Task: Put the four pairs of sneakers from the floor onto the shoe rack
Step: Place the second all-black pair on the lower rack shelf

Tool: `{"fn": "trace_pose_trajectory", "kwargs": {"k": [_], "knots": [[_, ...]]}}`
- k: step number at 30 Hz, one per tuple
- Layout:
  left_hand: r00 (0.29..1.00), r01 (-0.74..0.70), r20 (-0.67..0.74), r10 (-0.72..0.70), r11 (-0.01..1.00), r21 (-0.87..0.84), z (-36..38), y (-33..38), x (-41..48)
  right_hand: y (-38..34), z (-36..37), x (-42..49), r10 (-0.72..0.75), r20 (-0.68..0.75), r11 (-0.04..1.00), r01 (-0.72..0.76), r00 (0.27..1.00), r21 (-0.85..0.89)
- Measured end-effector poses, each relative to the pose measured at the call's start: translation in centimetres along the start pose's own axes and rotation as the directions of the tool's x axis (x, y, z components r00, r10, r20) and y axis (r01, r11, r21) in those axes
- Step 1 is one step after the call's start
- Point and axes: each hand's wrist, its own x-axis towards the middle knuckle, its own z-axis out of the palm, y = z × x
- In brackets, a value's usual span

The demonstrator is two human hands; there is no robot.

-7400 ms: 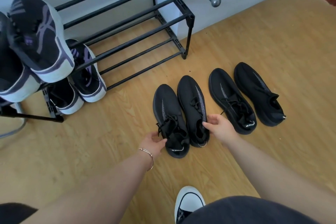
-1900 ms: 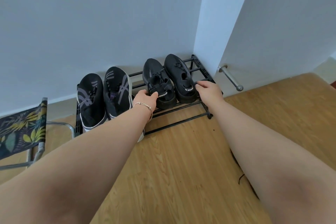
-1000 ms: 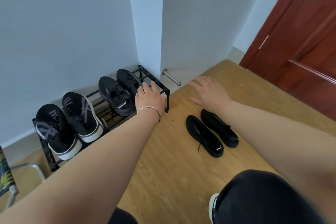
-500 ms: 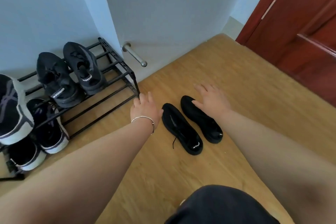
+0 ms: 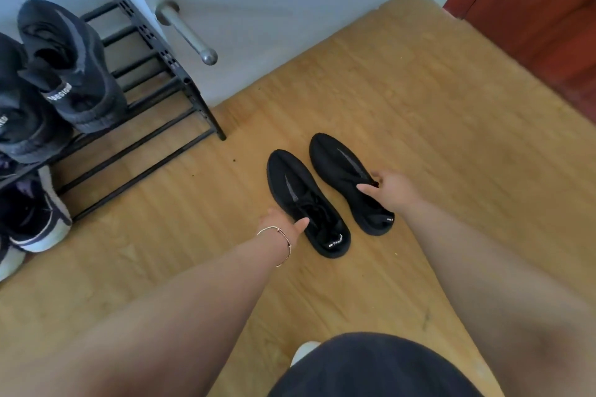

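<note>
A pair of black knit sneakers lies side by side on the wooden floor, toes pointing away from me. My left hand (image 5: 280, 222) is on the left black sneaker (image 5: 290, 177), thumb over its opening and fingers down its outer side. My right hand (image 5: 390, 190) pinches the collar of the right black sneaker (image 5: 338, 161). Both soles rest on the floor. The black metal shoe rack (image 5: 167, 51) stands at the left with another black pair (image 5: 74, 74) on its top tier. A dark sneaker with a white sole (image 5: 35, 219) sits on the lower tier.
A metal door-stop rod (image 5: 187, 32) sticks out from the white wall just right of the rack. A red-brown door (image 5: 548, 10) is at the far right. My knee in dark shorts (image 5: 371, 367) and a white shoe toe (image 5: 303, 351) fill the bottom edge.
My view has tilted down and closer to the floor pair. Both hands have dropped from hovering over the sneakers to closing on them near the collars. The sneakers have not moved.
</note>
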Motion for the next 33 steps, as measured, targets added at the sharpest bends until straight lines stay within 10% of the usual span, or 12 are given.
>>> {"fn": "trace_pose_trajectory", "kwargs": {"k": [11, 33], "knots": [[0.981, 0.111, 0.192, -0.019, 0.869, -0.482, 9.5, -4.2, 8.7, 4.7, 3.0, 0.4, 0.237, 0.125, 0.829, -0.268, 0.963, 0.490], [0.998, 0.055, 0.070, 0.005, 0.543, -0.838, 4.2, -2.8, 2.4, 4.5, 7.5, -2.2, 0.114, 0.109, 0.541, -0.154, 0.988, 0.827]]}}
